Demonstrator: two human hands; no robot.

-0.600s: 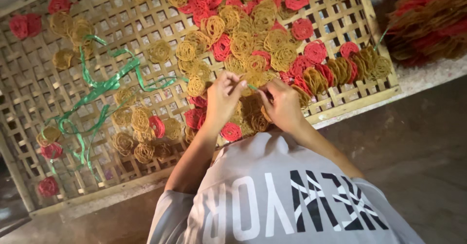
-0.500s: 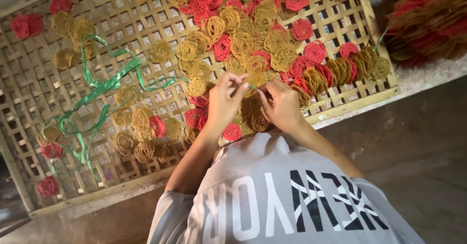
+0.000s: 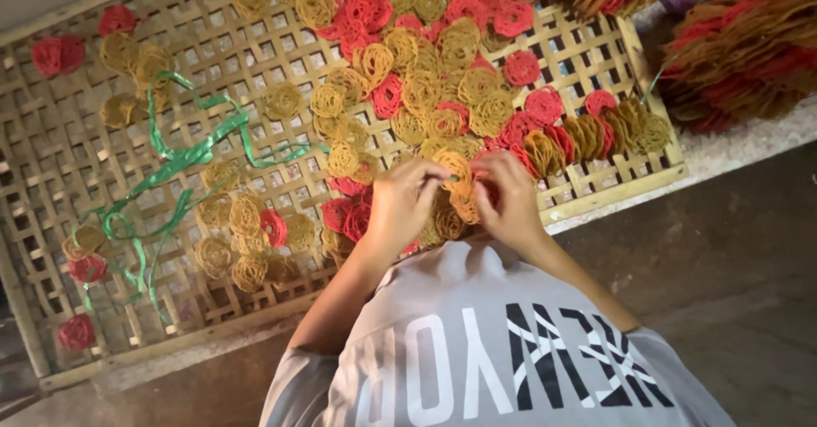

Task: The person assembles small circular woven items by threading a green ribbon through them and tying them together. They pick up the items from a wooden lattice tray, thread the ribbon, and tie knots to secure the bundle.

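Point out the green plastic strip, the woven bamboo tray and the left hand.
green plastic strip point(image 3: 197, 153), head view, knotted middle.
woven bamboo tray point(image 3: 51, 180), head view, bare lattice at left.
left hand point(image 3: 400, 202), head view, back of hand.

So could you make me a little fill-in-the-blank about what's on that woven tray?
1. The coiled discs are yellow or ____.
2. Both hands, left hand and right hand, meet on a ____ disc.
3. The loose ribbon on the lattice tray is ____.
Missing words: red; yellow; green
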